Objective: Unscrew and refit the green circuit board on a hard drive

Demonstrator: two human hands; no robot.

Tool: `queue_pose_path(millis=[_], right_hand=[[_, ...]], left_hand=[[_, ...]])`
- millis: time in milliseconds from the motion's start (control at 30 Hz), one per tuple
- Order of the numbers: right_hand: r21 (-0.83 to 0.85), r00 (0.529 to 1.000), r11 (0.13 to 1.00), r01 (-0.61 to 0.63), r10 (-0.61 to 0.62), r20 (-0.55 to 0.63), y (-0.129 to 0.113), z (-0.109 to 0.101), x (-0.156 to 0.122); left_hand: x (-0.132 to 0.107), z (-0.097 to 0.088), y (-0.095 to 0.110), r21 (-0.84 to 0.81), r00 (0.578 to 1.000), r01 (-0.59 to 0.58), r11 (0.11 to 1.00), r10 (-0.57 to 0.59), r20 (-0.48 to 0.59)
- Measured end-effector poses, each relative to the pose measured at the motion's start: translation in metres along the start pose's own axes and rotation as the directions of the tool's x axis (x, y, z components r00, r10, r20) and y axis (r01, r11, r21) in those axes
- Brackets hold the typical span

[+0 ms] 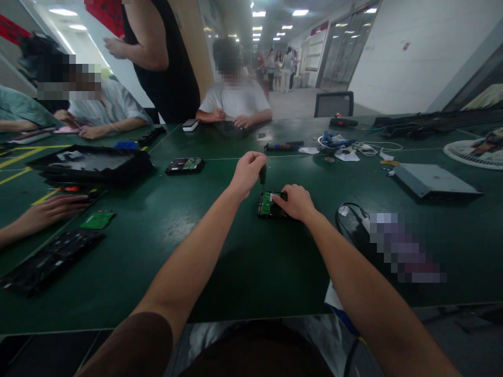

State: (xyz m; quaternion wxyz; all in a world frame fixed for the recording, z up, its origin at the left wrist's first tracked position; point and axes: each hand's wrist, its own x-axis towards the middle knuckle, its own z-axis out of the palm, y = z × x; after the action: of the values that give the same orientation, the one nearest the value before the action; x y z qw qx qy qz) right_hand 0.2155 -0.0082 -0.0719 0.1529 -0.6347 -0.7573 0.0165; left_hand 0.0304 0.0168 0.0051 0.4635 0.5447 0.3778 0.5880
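Note:
A hard drive (280,210) lies on the green table (220,251) in front of me, its green circuit board (268,203) facing up. From above, my left hand (249,172) grips a dark screwdriver (263,175) by its handle. The screwdriver stands nearly upright, with its tip down at the far left part of the board. My right hand (297,202) is closed on the drive's right side, thumb resting on top. The fingers of that hand partly hide the drive's right end.
Another hard drive (184,165) lies farther left, near a black plastic tray (92,165). At right are a grey metal case (436,179) and a black cable (343,212). Another person's hand (51,212) rests at left, by a loose green board (98,219).

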Motion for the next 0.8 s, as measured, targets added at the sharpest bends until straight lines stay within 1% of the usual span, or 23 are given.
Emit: queue_pose_path(millis=[67, 200, 267, 333, 433, 500, 600, 667, 733, 800], right_hand=[[-0.004, 1.0, 1.0, 0.006, -0.006, -0.005, -0.0004, -0.0004, -0.0003], [-0.006, 1.0, 1.0, -0.001, 0.001, 0.008, -0.0018, -0.0019, -0.0011], [-0.007, 1.0, 1.0, -0.004, 0.004, 0.008, -0.0022, -0.0023, -0.0011], [-0.008, 1.0, 1.0, -0.004, 0.004, 0.004, -0.0021, -0.0022, -0.0008], [-0.01, 1.0, 1.0, -0.003, 0.003, 0.01, -0.0014, -0.001, -0.0004], [-0.013, 1.0, 1.0, 0.001, -0.001, 0.01, -0.0008, 0.0, -0.0003], [-0.018, 1.0, 1.0, 0.008, -0.008, -0.007, -0.0005, 0.0009, -0.0005], [-0.019, 1.0, 1.0, 0.005, -0.005, -0.015, -0.0009, 0.001, -0.0007], [-0.02, 1.0, 1.0, 0.0, 0.0, -0.014, -0.0015, 0.0008, -0.0009], [-0.021, 1.0, 1.0, 0.001, -0.001, -0.008, -0.0021, 0.0005, -0.001]], left_hand=[[-0.0007, -0.0004, 0.0023, 0.039, 1.0, -0.012, 0.999, 0.012, 0.001], [-0.0052, 0.0027, 0.0075, -0.021, 0.991, 0.04, 0.999, -0.037, 0.127], [-0.0063, 0.0043, 0.007, -0.063, 0.984, 0.067, 0.996, -0.055, 0.169], [-0.0054, 0.0044, 0.0042, -0.059, 0.988, 0.055, 0.997, -0.045, 0.149], [-0.002, 0.0017, 0.0, 0.056, 0.999, -0.007, 0.998, 0.005, 0.036], [-0.0007, 0.0001, -0.0002, 0.092, 1.0, -0.006, 0.996, 0.005, 0.009], [-0.0019, 0.0003, 0.0027, 0.018, 0.996, 0.053, 0.998, -0.054, 0.069], [-0.0034, 0.0015, 0.0042, -0.049, 0.992, 0.077, 0.996, -0.071, 0.108], [-0.0041, 0.0021, 0.004, -0.09, 0.989, 0.085, 0.992, -0.074, 0.125], [-0.0037, 0.0016, 0.0022, -0.094, 0.99, 0.083, 0.992, -0.071, 0.125]])
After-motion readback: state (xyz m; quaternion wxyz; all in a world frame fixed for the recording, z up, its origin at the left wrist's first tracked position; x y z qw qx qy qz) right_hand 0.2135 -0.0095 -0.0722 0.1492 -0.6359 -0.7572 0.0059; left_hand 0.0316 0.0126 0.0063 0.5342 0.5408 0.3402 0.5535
